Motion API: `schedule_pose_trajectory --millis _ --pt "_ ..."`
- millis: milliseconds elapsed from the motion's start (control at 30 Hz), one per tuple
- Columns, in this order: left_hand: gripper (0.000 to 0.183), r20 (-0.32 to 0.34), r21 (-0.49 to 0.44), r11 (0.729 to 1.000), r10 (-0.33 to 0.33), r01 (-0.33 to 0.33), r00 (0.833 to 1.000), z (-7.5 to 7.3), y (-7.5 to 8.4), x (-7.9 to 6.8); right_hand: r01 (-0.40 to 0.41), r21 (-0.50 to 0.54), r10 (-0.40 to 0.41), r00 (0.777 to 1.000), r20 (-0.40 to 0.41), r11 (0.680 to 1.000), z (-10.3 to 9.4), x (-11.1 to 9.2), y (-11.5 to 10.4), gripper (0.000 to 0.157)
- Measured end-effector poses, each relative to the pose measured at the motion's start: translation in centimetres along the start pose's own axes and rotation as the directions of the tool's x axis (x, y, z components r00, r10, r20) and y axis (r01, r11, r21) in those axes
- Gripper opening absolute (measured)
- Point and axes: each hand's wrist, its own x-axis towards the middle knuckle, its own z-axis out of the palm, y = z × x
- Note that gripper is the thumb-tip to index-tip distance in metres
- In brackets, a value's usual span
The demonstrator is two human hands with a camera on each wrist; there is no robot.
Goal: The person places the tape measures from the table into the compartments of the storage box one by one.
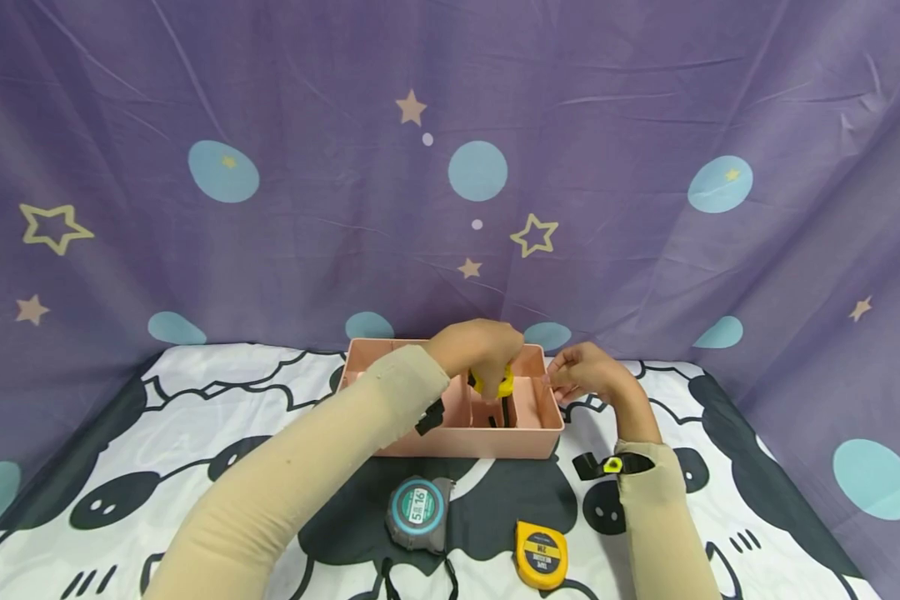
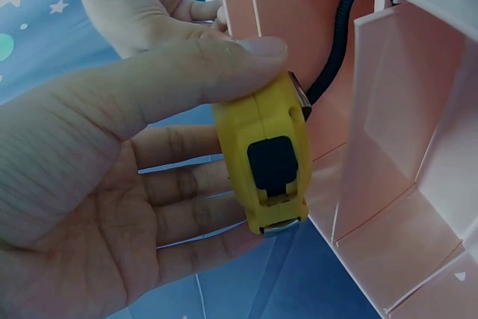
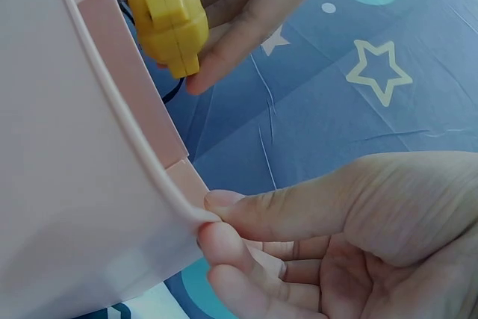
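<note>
A yellow tape measure (image 2: 261, 147) with a black button is held in my left hand (image 1: 482, 348), thumb on one side and fingers on the other. It hangs over the right part of a pink divided box (image 1: 450, 443), and a black strap (image 2: 340, 42) trails from it into a compartment. At the box's right end my right hand (image 3: 299, 222) pinches the rim between thumb and forefinger. In front of the box lie a grey tape measure (image 1: 417, 512) with a teal ring and another yellow tape measure (image 1: 542, 555).
The box stands at the back of a table covered by a black-and-white cartoon cloth (image 1: 195, 467). Right behind it hangs a purple curtain (image 1: 330, 167) with stars and blue dots. A black cord loop (image 1: 390, 577) extends from the grey tape measure toward the front.
</note>
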Motion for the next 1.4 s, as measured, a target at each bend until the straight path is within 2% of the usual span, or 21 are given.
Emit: schedule_pose_trajectory --millis 333,600,700,900,1033,1267,1400 --pt "0.034 0.008 0.001 1.0 -0.009 0.009 1.0 0.0 0.5 0.2 0.007 -0.001 -0.007 1.0 -0.014 1.0 0.0 -0.2 -0.1 0.018" --pt "0.038 -0.005 -0.054 0.998 0.012 -0.012 1.0 0.2 0.5 0.7 0.037 0.001 -0.037 0.999 -0.01 0.999 0.0 0.0 -0.1 0.016" --pt "0.038 -0.002 -0.069 0.998 0.014 -0.014 1.0 0.3 0.3 0.7 0.038 -0.009 -0.038 0.999 -0.009 0.999 0.0 0.1 -0.3 0.016" --pt "0.037 -0.004 -0.166 0.986 0.017 -0.017 1.0 0.3 -0.4 0.9 0.035 -0.027 -0.035 0.999 -0.018 0.999 -0.3 0.2 -0.7 0.018" --pt "0.034 -0.003 -0.185 0.982 0.022 -0.022 1.0 0.0 -0.9 1.2 0.023 -0.027 -0.024 1.0 -0.02 0.999 -0.4 0.2 -0.8 0.019" --pt "0.035 0.033 -0.262 0.965 -0.02 0.028 0.999 0.4 -1.6 1.7 0.006 -0.014 -0.006 1.0 -0.029 1.0 -0.2 0.2 -0.3 0.017" --pt "0.042 0.021 -0.277 0.96 -0.037 0.042 0.999 1.1 -2.0 1.7 0.006 -0.006 -0.007 1.0 -0.022 1.0 0.1 0.2 0.0 0.016"
